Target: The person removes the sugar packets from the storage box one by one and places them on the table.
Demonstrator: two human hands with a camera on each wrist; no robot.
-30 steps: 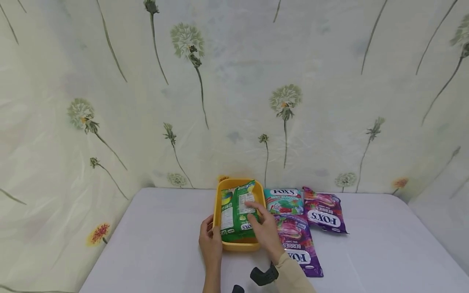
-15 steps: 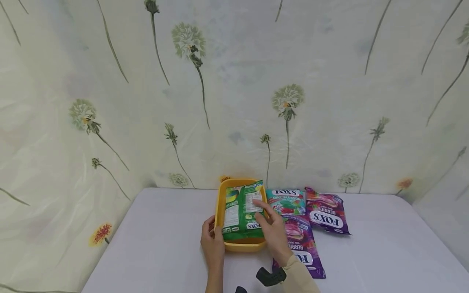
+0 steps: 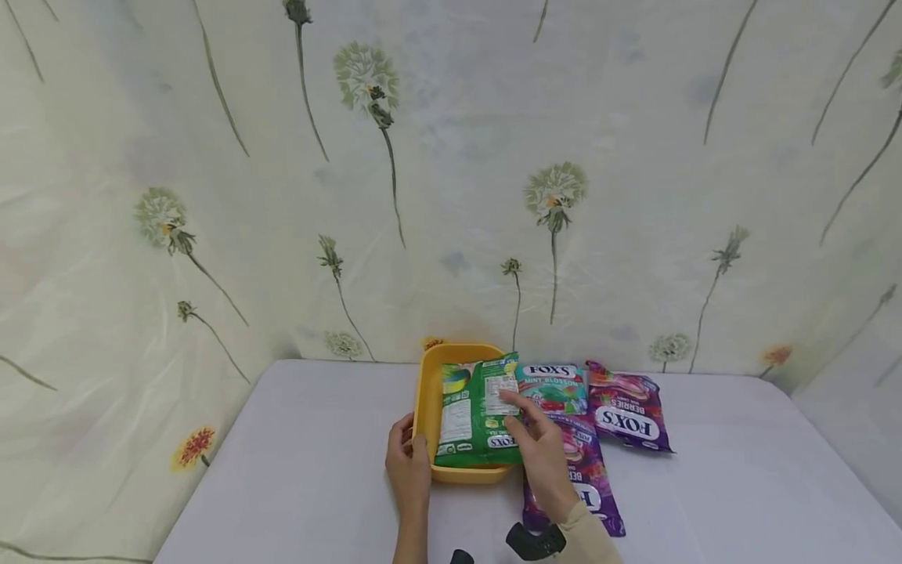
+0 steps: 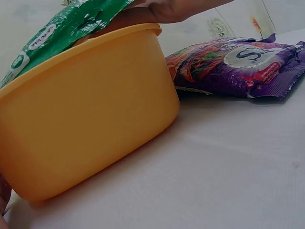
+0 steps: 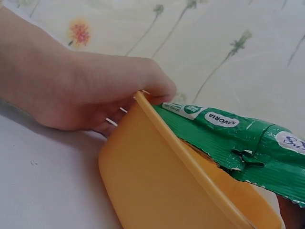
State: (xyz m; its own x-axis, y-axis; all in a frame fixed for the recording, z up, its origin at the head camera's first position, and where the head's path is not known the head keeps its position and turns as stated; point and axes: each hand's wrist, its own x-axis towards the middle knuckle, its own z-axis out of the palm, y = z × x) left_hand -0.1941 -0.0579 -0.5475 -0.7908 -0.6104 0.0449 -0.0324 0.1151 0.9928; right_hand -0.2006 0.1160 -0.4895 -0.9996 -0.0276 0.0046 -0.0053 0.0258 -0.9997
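Note:
A green Fox's candy bag [image 3: 461, 415] lies slanted over the yellow plastic basin [image 3: 428, 384], reaching across its right rim. My right hand [image 3: 546, 462] holds the bag at its right side, thumb and index finger on top. In the left wrist view, part of that hand [image 4: 167, 8] shows beneath the bag, above the rim. My left hand [image 3: 410, 474] grips the basin's left wall. The right wrist view shows the left thumb hooked over the rim and the fingers against the outside, below the bag's near end [image 5: 214, 133].
To the basin's right lie a teal mint candy bag [image 3: 553, 392] and two purple berry candy bags, one at the far right [image 3: 630, 411] and one nearer [image 3: 595, 486], partly behind the right forearm. A patterned curtain [image 3: 451, 196] stands behind the white table [image 3: 296, 470].
The green candy bag has moved right with my right hand, from inside the basin to over its right rim. The left hand keeps its grip on the basin.

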